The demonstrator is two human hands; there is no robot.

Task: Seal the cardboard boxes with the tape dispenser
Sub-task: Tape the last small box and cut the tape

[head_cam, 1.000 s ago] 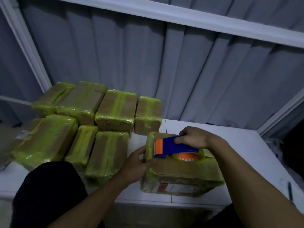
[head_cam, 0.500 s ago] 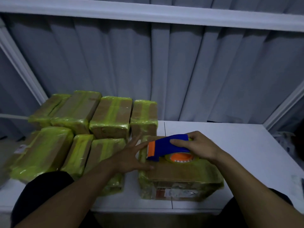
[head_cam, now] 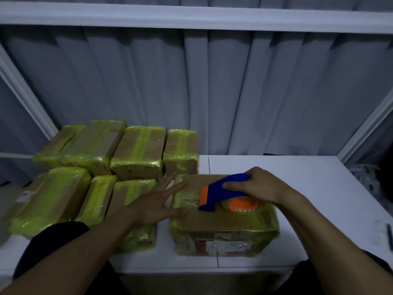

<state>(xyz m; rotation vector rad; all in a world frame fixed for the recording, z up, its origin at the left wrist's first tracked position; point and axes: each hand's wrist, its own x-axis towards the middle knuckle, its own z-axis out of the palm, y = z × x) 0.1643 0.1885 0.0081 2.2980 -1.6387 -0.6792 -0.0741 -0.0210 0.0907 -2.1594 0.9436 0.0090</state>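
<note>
A cardboard box (head_cam: 223, 224) wrapped partly in yellow-green tape sits near the front edge of the white table (head_cam: 297, 177). A blue and orange tape dispenser (head_cam: 221, 193) with a yellow-green roll rests on the box top. My right hand (head_cam: 259, 184) grips the dispenser's blue handle from the right. My left hand (head_cam: 157, 201) is spread flat with fingers apart, its fingertips and thumb touching the box's left top edge.
Several taped boxes (head_cam: 136, 154) stand in two rows at the left of the table, close to my left forearm. Grey curtains hang behind. A dark pen (head_cam: 389, 233) lies at the table's far right edge.
My left hand has let go of the box's left side and opened flat against its top edge. The dispenser has shifted slightly right along the box top. The view tilted down.
</note>
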